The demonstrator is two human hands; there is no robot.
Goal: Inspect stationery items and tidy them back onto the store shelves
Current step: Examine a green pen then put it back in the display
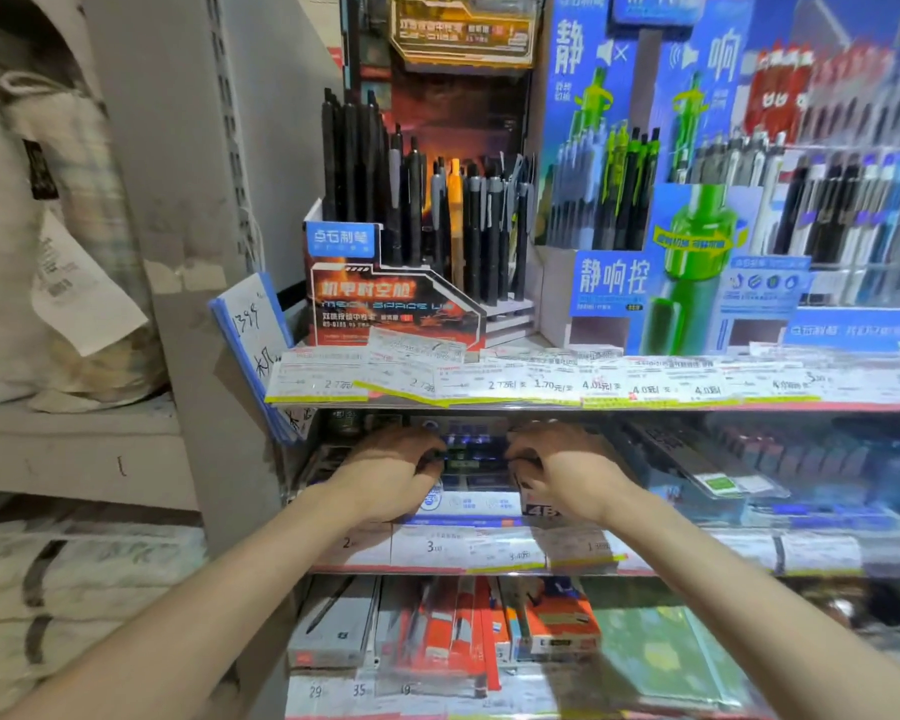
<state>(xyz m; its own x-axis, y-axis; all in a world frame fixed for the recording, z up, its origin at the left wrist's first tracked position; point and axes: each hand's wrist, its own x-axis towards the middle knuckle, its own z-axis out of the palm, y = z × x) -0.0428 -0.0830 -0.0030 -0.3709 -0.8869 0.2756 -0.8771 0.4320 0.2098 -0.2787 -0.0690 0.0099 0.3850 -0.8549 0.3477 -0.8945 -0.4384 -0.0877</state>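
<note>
Store shelving w/ stationery. Both hands reach into the middle shelf (pixel 489 563), under a strip of price tags (pixel 515 387). Left hand (pixel 391 470) & right hand (pixel 557 467) each curl their fingers round opposite ends of a small dark blue stationery pack (pixel 468 449), near the shelf's left end, above a white-blue box (pixel 474 504). Top shelf: black pen display (pixel 411 200) at left, blue-green pen display (pixel 671 200) beside it. Bottom shelf: orange packs (pixel 463 631).
</note>
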